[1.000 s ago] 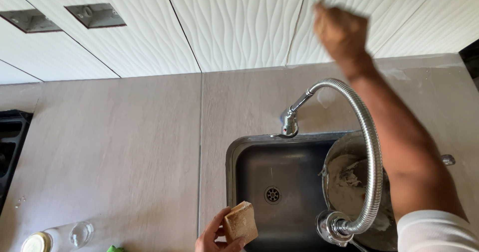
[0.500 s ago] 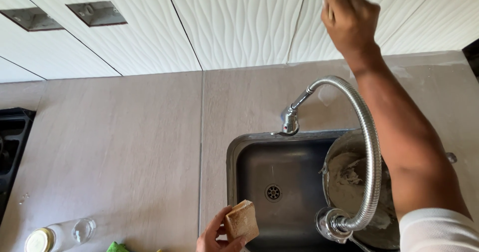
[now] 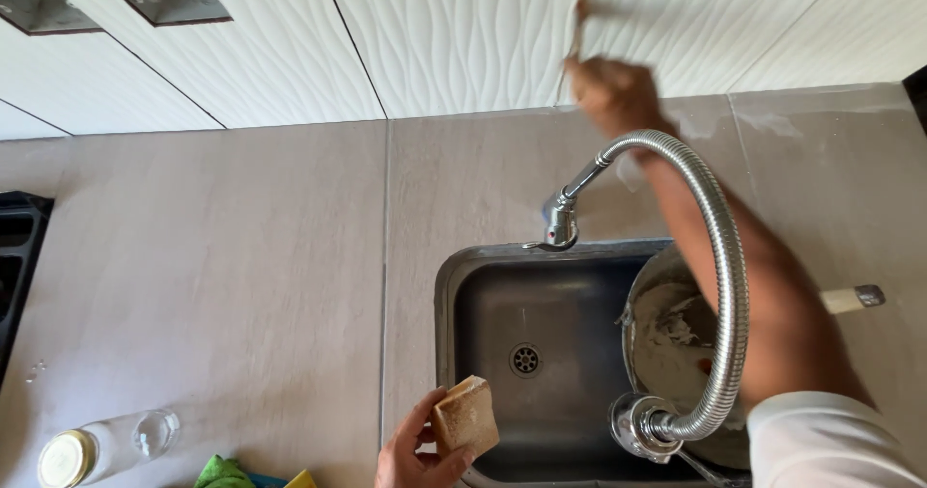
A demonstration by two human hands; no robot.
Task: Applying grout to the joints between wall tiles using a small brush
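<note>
Beige counter (image 3: 241, 256), left hand (image 3: 417, 454) gripping sponge (image 3: 464, 416) at sink (image 3: 541, 285) rim (right hand (image 3: 613, 92) blurred).

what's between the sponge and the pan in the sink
In the head view, bare dark sink floor with the round drain lies between the sponge in the left hand and the pan; the hose's spray head hangs near the pan's edge.

My right hand (image 3: 613, 92) is stretched far forward, fist closed, motion-blurred; my left hand (image 3: 415, 449) sits low, fingers curled in a pinch.
</note>
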